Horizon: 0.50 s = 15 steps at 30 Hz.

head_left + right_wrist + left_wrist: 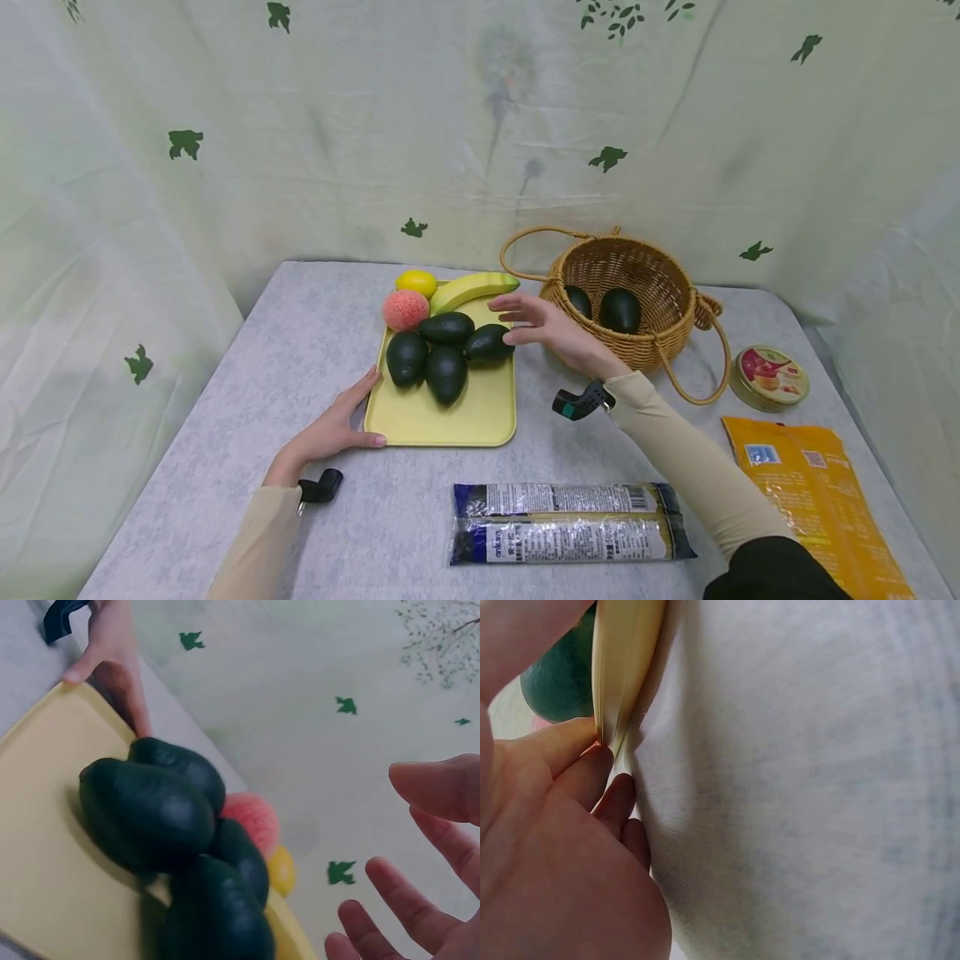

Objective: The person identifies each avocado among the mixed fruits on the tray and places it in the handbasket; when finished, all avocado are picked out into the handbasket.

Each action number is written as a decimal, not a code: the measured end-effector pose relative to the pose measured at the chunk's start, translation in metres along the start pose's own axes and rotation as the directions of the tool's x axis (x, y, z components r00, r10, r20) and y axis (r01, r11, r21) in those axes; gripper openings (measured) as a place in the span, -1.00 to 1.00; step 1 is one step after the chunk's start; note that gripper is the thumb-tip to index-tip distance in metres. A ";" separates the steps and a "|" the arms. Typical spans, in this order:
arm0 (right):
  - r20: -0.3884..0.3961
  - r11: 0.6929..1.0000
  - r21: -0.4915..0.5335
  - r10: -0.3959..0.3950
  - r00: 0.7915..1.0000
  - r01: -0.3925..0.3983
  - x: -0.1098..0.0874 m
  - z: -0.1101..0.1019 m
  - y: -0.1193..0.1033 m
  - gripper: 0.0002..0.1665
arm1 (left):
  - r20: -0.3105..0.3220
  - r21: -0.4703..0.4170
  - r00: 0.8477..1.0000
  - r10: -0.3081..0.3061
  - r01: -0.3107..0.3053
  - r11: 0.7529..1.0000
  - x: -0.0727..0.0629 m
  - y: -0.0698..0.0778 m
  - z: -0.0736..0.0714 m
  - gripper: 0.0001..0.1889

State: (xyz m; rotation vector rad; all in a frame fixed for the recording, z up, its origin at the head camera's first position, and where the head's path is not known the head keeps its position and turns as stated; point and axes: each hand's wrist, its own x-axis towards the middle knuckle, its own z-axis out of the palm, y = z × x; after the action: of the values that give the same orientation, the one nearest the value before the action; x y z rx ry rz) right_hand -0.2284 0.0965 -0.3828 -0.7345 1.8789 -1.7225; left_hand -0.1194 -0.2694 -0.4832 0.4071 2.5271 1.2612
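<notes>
Lying left of the spread right grip (557,328), the nearest avocado (489,345) is pointing sideways. The splayed left grip (333,427) is touching the tray (480,417).

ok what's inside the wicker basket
Two dark avocados: one mostly visible, the other partly cut off by the near rim. The near wall of the wicker basket hides whatever lies lower behind it.

Left hand (333,427) and right hand (555,332) are bare. Beige left sleeve (258,542), matching right sleeve (693,458) with black fabric (776,571) over its lower-frame end. Black left wrist device (322,486); black right wrist device (591,399) shows small green patch (567,410).
</notes>
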 end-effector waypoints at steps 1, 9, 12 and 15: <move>-0.010 1.000 0.004 0.000 1.000 0.000 0.001 0.001 0.004 -0.39 | 0.000 0.001 1.000 0.000 0.000 1.000 0.000 0.000 0.000 0.14; -0.065 0.997 -0.081 -0.018 0.998 0.012 0.014 0.008 0.029 -0.40 | -0.009 0.012 1.000 0.003 -0.003 1.000 0.000 -0.002 0.000 0.14; -0.077 0.992 -0.128 -0.010 0.997 0.000 0.019 0.010 0.038 -0.41 | -0.011 0.010 1.000 0.004 -0.004 1.000 0.000 -0.001 0.000 0.14; -0.087 0.987 -0.162 0.001 0.996 -0.016 0.024 0.012 0.047 -0.40 | -0.011 0.009 1.000 0.007 -0.007 1.000 -0.001 0.000 0.000 0.14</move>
State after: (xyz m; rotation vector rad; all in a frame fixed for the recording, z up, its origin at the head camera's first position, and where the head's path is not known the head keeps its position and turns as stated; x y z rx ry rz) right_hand -0.2411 0.0745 -0.4308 -0.7212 2.0978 -1.6342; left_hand -0.1189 -0.2699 -0.4832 0.4123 2.5437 1.2593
